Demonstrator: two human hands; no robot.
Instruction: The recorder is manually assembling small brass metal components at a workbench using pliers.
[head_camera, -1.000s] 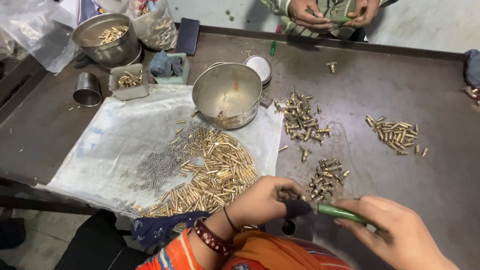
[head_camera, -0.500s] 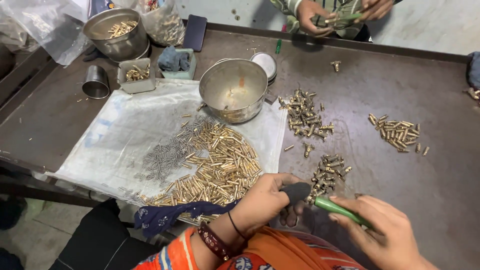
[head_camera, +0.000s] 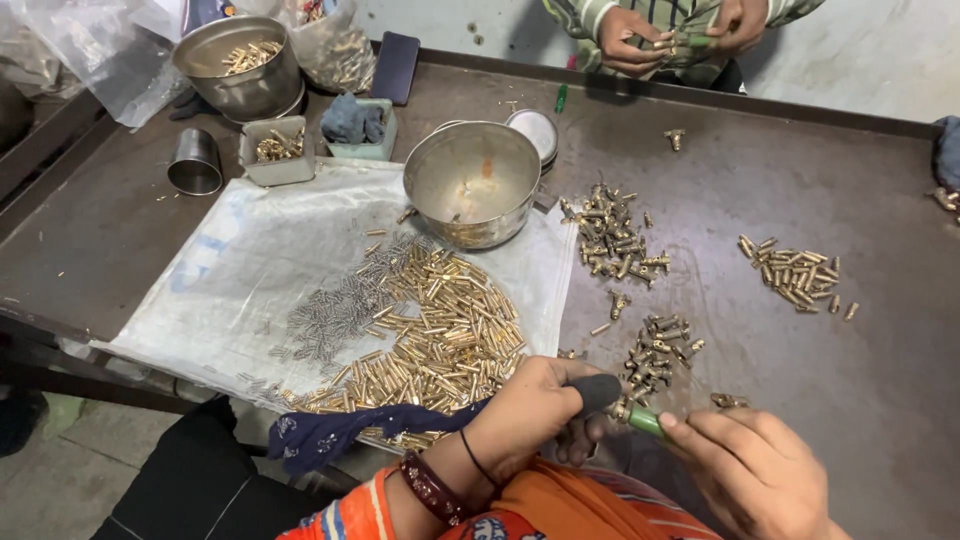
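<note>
Both hands closed — left hand (head_camera: 540, 405) on dark-tipped tool (head_camera: 600, 392), right hand (head_camera: 750, 470) on green handle (head_camera: 645, 421); slip likely scatters nearby brass pile (head_camera: 660, 355).

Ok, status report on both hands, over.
Left hand grips dark tool handle. Right hand pinches green piece. Brass pile close by, nothing blocking.

The left hand (head_camera: 535, 405) and right hand (head_camera: 750, 470) have closed together on the green-handled tool (head_camera: 640, 418).
</note>
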